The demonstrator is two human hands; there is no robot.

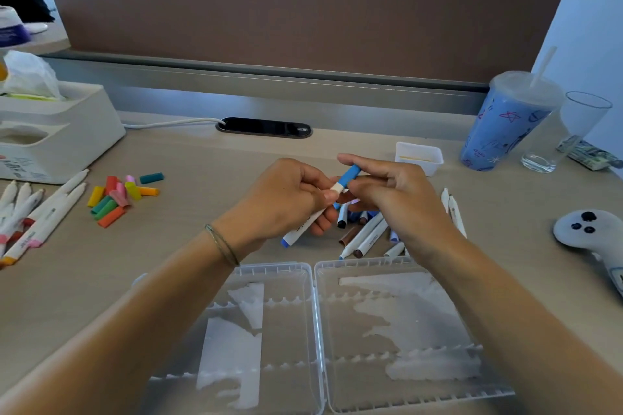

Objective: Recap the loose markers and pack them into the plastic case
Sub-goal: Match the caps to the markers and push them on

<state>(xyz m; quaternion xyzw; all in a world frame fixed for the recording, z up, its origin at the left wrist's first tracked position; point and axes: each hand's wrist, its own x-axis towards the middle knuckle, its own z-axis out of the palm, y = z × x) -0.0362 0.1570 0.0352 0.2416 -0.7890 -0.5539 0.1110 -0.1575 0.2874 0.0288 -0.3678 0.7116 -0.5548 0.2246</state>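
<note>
From the head view, a clear plastic case lies opened flat at the bottom centre of the frame, its two halves side by side with ribbed slot rows inside — no marker sits in either half. Just above it, at mid-frame, the left hand grips a white marker by its barrel, fingers curled round it, the marker's blue end pointing down toward the case. The right hand pinches a blue cap between thumb and fingers at the marker's upper end; the cap meets the barrel, though how far it is seated cannot be told.

Under the right hand a heap of markers lies on the desk, just beyond the case's upper edge. At the left edge of the frame more uncapped markers lie in a bunch, and beside them a pile of loose coloured caps.

The desk is pale wood. A white tissue box sits at the upper left, a small white tray right of centre, and a blue tumbler with a straw stands beside an empty glass at the upper right. A brown partition panel fills the top of the frame.
</note>
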